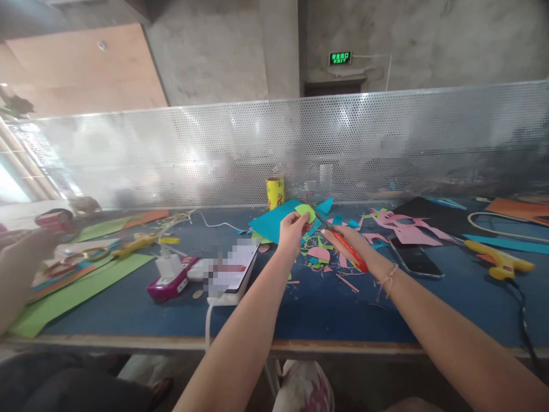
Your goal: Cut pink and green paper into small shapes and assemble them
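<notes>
My left hand pinches a small light-green paper piece with a rounded edge. My right hand is wrapped round a pair of scissors with red handles. Their dark blades point up and left, close beside the green paper; whether they touch it I cannot tell. Behind my left hand lies a sheet of blue paper. Below the hands, pink, green and blue paper scraps are scattered on the blue table.
A yellow can stands by the perforated metal screen. Left of my arms are a phone and a purple power strip. To the right lie another phone and a yellow glue gun. Another person's arm reaches in at far left.
</notes>
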Motion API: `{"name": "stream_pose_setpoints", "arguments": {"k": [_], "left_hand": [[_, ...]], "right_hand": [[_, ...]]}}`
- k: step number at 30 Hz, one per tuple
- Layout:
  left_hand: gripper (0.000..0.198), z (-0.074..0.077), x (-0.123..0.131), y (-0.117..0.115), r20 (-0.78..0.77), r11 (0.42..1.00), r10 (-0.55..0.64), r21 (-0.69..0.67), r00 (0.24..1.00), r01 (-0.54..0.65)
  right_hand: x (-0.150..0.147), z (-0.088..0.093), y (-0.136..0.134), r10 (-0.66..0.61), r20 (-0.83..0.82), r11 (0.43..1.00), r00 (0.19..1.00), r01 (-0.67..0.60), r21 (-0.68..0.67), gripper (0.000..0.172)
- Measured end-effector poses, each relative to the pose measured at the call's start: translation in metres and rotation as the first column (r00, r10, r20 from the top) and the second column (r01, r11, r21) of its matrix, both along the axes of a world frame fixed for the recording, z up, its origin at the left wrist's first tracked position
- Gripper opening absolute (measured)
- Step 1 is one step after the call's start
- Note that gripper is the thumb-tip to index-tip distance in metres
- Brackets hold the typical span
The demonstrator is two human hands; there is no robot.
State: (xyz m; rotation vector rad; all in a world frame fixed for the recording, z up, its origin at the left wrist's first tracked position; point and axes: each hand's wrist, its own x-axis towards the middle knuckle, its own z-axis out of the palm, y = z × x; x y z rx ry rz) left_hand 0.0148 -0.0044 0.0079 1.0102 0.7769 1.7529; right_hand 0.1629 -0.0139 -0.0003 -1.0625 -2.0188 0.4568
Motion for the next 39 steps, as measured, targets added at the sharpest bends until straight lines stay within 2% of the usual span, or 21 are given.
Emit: {"name": "stream_pose_setpoints", "arguments": {"k": [10,14,22,25,31,39], "left_hand": [[0.033,-0.003,0.003,0.002,-0.056,0.997,0.073,0.017,0.996,-0.072],[0.028,-0.002,0.003,0.0,-0.066,1.0,0.007,0.024,0.998,-0.006],[0.029,0.001,-0.002,-0.002,-0.02,0.996,-0.077,-0.048,0.997,0.076],[0.029,0.001,-0.004,-0.002,0.004,0.995,-0.074,-0.06,0.997,0.074],[0.028,0.0,-0.004,0.001,0.051,1.0,-0.028,0.007,0.998,0.027],[0.027,-0.002,0.0,0.0,-0.036,0.999,0.018,0.036,0.999,-0.017]], "right_hand": [[-0.002,0.009,-0.013,0.049,0.026,0.995,0.998,-0.046,-0.089,0.045],[-0.001,0.008,-0.014,0.062,0.005,0.992,0.998,-0.061,-0.113,0.044],[-0.001,0.009,-0.011,0.031,0.071,0.997,0.997,-0.026,-0.067,0.041],[-0.002,0.009,-0.01,0.022,0.091,0.999,0.996,-0.018,-0.05,0.04],[-0.001,0.007,-0.008,0.016,0.065,0.999,0.998,-0.014,-0.038,0.04],[-0.002,0.011,-0.016,0.059,0.004,0.994,0.998,-0.058,-0.09,0.044]]}}
